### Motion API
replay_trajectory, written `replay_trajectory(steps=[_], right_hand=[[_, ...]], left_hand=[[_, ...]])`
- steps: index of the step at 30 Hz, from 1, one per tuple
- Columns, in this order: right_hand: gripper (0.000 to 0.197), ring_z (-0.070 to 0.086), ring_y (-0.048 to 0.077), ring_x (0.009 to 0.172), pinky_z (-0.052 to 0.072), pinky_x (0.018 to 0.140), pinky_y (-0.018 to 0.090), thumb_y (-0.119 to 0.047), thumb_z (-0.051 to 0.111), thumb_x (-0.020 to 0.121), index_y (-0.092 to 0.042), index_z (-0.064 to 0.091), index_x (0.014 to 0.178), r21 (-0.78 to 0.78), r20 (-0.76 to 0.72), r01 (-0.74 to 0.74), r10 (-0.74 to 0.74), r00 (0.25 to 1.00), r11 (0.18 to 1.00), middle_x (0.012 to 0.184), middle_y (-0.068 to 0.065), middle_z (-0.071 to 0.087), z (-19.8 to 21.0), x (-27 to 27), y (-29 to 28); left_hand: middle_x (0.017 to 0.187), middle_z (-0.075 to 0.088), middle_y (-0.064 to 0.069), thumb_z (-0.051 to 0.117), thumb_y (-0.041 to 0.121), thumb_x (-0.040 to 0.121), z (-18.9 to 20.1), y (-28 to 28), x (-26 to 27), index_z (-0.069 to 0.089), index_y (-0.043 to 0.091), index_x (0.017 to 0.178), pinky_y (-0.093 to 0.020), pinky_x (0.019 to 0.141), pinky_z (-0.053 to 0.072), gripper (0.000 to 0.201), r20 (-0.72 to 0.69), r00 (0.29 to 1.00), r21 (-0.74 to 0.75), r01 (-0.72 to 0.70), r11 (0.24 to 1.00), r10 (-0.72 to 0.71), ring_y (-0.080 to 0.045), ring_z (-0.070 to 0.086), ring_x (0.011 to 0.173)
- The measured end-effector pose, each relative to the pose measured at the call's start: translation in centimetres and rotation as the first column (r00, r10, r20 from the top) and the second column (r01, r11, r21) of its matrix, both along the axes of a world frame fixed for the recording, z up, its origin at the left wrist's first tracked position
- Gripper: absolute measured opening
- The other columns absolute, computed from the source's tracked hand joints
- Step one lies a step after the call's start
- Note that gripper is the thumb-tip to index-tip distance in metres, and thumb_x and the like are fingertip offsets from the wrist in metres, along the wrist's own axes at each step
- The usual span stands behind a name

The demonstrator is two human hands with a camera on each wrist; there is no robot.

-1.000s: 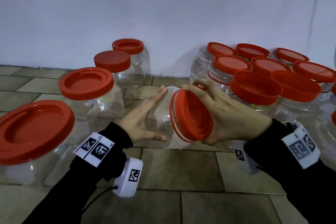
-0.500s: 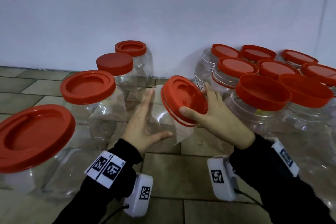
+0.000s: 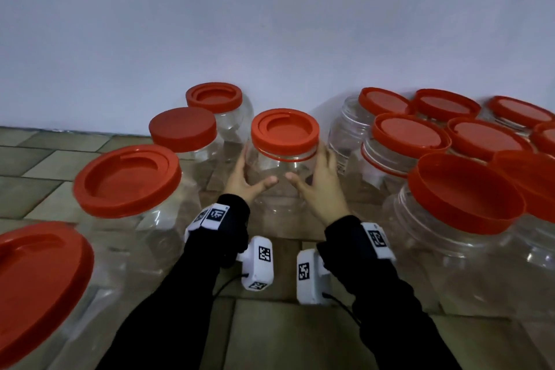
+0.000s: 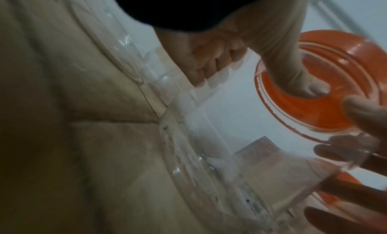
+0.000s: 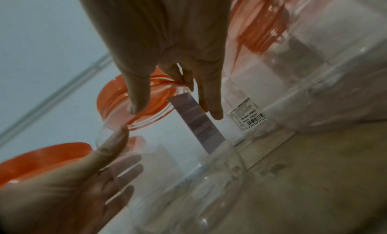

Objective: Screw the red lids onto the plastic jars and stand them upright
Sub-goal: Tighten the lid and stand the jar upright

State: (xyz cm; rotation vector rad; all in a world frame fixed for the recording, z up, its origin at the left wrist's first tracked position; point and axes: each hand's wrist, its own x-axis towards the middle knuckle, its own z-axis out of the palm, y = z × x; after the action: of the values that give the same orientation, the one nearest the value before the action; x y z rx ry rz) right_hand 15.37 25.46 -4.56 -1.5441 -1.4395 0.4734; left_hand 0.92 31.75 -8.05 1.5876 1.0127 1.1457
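Note:
A clear plastic jar (image 3: 280, 168) with a red lid (image 3: 285, 132) screwed on stands upright on the tiled floor, in the gap between two groups of capped jars. My left hand (image 3: 247, 182) grips its left side and my right hand (image 3: 316, 186) its right side, both thumbs wrapped across the front just below the lid. The left wrist view shows my left thumb (image 4: 293, 72) on the jar's shoulder under the lid (image 4: 314, 108). In the right wrist view my right hand (image 5: 173, 95) spreads over the jar, under its lid (image 5: 117, 102).
Three capped jars (image 3: 127, 180) (image 3: 183, 129) (image 3: 213, 96) stand close on the left, and another (image 3: 36, 279) is at the near left. Several capped jars (image 3: 465, 192) crowd the right side. A white wall (image 3: 270, 24) rises right behind. Bare floor tiles (image 3: 300, 339) lie near me.
The jar went from lying tilted with its lid toward me to standing upright farther away. My right hand left the lid and now holds the jar's side; my left hand wrapped round it.

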Motion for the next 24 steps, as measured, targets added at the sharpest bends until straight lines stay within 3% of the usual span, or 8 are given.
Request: replay_trajectory(steps=[3, 10, 13, 16, 19, 22, 24], right_hand=[[0.086, 0.017, 0.025, 0.140, 0.011, 0.099, 0.010, -0.016, 0.068, 0.082, -0.004, 0.011, 0.146, 0.031, -0.032, 0.014, -0.013, 0.999, 0.999, 0.152, 0.018, 0.013, -0.5, 0.3, 3.3], [0.084, 0.015, 0.021, 0.142, 0.008, 0.098, 0.006, -0.012, 0.063, 0.085, -0.011, 0.008, 0.147, 0.071, -0.095, 0.055, -0.048, 0.994, 0.996, 0.156, 0.013, 0.010, -1.7, 1.0, 8.8], [0.080, 0.017, 0.021, 0.142, 0.012, 0.099, 0.011, -0.011, 0.059, 0.088, -0.015, 0.007, 0.148, 0.033, -0.046, 0.068, -0.066, 0.997, 0.997, 0.157, 0.009, 0.010, -1.4, 1.1, 9.5], [0.075, 0.017, 0.020, 0.142, 0.015, 0.110, 0.024, -0.015, 0.056, 0.090, -0.016, 0.009, 0.149, 0.021, -0.083, 0.068, -0.066, 0.994, 0.997, 0.156, 0.007, 0.014, -0.3, 0.8, 8.5], [0.068, 0.018, 0.015, 0.142, 0.011, 0.107, 0.014, -0.019, 0.056, 0.091, -0.013, 0.018, 0.147, 0.093, -0.069, 0.036, -0.030, 0.997, 0.995, 0.154, 0.006, 0.020, 1.7, 0.6, 5.5], [0.058, 0.029, 0.001, 0.131, 0.018, 0.097, -0.002, -0.016, 0.058, 0.090, -0.013, 0.032, 0.142, 0.243, -0.025, -0.045, 0.052, 0.998, 0.969, 0.146, 0.005, 0.035, 4.4, 0.1, 0.9], [0.053, 0.033, -0.010, 0.120, 0.022, 0.093, -0.003, -0.018, 0.058, 0.090, -0.016, 0.038, 0.139, 0.280, -0.003, -0.091, 0.096, 0.995, 0.956, 0.141, 0.000, 0.041, 6.3, -0.2, -2.6]], left_hand=[[0.147, 0.032, -0.008, 0.073, 0.073, 0.038, -0.4, 4.0, 0.5, 0.017, 0.020, 0.142, -0.046, 0.110, 0.027, 0.130, -0.041, 0.999, -0.016, -0.030, 0.999, 0.029, -0.019, 0.030, 0.134], [0.142, 0.038, -0.014, 0.075, 0.055, 0.050, -0.7, 10.0, 1.8, 0.025, 0.011, 0.140, -0.047, 0.106, 0.033, 0.111, -0.167, 0.977, -0.004, -0.131, 0.991, 0.129, -0.026, 0.037, 0.130], [0.142, 0.036, -0.017, 0.075, 0.031, 0.070, -0.5, 10.4, 2.2, 0.025, 0.006, 0.140, -0.047, 0.107, 0.031, 0.089, -0.200, 0.961, 0.040, -0.184, 0.982, 0.188, -0.028, 0.035, 0.131], [0.144, 0.032, -0.018, 0.071, 0.017, 0.076, 0.5, 9.0, 2.4, 0.022, 0.006, 0.141, -0.040, 0.109, 0.028, 0.082, -0.224, 0.937, 0.063, -0.261, 0.963, 0.268, -0.029, 0.033, 0.132], [0.147, 0.028, -0.013, 0.069, 0.016, 0.078, 2.2, 5.3, 1.9, 0.022, 0.011, 0.141, -0.034, 0.106, 0.027, 0.079, -0.170, 0.939, 0.116, -0.282, 0.952, 0.299, -0.025, 0.030, 0.133], [0.141, 0.038, -0.006, 0.070, 0.021, 0.076, 3.1, 0.6, 2.0, 0.031, 0.023, 0.137, -0.032, 0.105, 0.033, 0.073, -0.052, 0.988, 0.194, -0.130, 0.972, 0.143, -0.018, 0.037, 0.129], [0.130, 0.048, 0.001, 0.070, 0.030, 0.070, 3.5, -2.7, 3.2, 0.038, 0.030, 0.126, -0.022, 0.100, 0.037, 0.064, -0.014, 0.999, 0.228, 0.046, 0.973, -0.044, -0.008, 0.045, 0.123]])
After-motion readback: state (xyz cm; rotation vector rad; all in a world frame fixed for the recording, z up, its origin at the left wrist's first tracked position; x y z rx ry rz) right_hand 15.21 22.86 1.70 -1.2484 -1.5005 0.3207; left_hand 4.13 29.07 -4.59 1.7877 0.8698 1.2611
